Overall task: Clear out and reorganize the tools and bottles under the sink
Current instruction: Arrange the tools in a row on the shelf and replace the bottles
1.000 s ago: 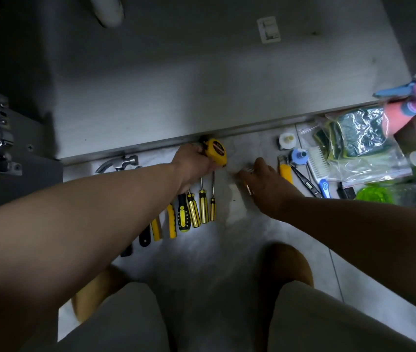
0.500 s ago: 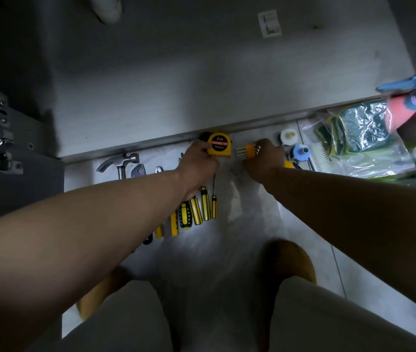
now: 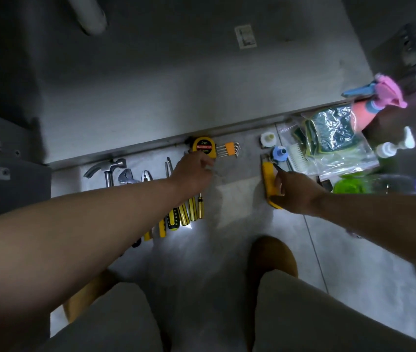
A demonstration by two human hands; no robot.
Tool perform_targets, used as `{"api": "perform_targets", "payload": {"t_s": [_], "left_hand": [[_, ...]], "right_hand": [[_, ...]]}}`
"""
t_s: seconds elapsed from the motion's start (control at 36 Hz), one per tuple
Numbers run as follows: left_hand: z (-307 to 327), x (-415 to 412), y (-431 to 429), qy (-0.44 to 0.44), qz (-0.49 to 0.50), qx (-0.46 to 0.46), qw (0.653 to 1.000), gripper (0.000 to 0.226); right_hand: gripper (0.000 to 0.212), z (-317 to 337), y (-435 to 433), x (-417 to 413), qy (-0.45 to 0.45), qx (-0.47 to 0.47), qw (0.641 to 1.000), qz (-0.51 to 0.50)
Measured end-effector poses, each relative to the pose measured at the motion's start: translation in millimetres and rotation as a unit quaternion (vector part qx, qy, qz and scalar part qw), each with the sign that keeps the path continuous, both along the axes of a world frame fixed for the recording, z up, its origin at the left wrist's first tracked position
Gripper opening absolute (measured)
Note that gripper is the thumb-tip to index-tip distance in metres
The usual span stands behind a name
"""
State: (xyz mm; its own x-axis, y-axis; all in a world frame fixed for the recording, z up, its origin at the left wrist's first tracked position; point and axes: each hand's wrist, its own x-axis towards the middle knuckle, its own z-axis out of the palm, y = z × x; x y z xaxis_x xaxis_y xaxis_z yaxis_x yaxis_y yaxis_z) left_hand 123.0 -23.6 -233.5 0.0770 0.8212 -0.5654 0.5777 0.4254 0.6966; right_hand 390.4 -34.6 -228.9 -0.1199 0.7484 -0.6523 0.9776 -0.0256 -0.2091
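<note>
Obs., head view, looking down at the floor (image 3: 227,250) in front of the open sink cabinet (image 3: 176,85).

Hands: apart, one on each side of a bare patch of tile.
- Left hand (image 3: 194,174): reaches forward, fingertips at the lower edge of the yellow tape measure (image 3: 204,146). They touch it, but I cannot tell whether they pinch it.
- Right hand (image 3: 295,191): fingers and thumb curl round the yellow utility knife (image 3: 268,177), which lies lengthwise on the floor, its far end near the blue cap (image 3: 279,153).

Tool positions:
- The tape measure sits against the cabinet's front lip, face up, marked "2m".
- Hex key set (image 3: 229,149) in an orange holder lies just beside the tape measure on its right, apparently touching it.
- Row on the floor, left of the tape measure: hammer (image 3: 108,166), wrench (image 3: 125,176), pliers (image 3: 146,176). The left forearm covers their handles.
- Screwdrivers (image 3: 189,212), yellow and black handles, lie side by side below the left hand, partly hidden by it.

Bottles and cleaning items, right side:
- White cap (image 3: 268,138) near the cabinet lip, with the blue cap just below it.
- White brush (image 3: 297,157) beside a clear zip bag (image 3: 341,158) holding what look like sponges.
- Pink spray bottle (image 3: 369,110) above the bag; white pump bottle (image 3: 392,147) to its right.
- Green bottle (image 3: 354,185) on its side near the right forearm.

Inside the cabinet: drain pipe (image 3: 90,16) at top left.
</note>
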Motion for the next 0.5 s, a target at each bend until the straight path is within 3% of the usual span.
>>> {"api": "perform_targets", "payload": {"t_s": [0.11,0.22,0.33,0.5], "left_hand": [[8,1,-6,0.024,-0.134,-0.004,0.991,0.03],[14,-5,-14,0.051,-0.246,-0.036,0.967,0.023],[15,-10,-26,0.078,-0.27,-0.041,0.959,0.026],[7,-17,-54,0.154,-0.378,0.044,0.912,0.069]], "right_hand": [[0.06,-10,-17,3,-0.016,0.048,0.998,-0.049],[0.05,-23,-26,-16,-0.023,0.084,0.993,-0.085],[0.048,-20,-38,-37,-0.012,0.082,0.994,-0.069],[0.039,-19,-59,-72,0.1,0.028,0.992,-0.07]]}}
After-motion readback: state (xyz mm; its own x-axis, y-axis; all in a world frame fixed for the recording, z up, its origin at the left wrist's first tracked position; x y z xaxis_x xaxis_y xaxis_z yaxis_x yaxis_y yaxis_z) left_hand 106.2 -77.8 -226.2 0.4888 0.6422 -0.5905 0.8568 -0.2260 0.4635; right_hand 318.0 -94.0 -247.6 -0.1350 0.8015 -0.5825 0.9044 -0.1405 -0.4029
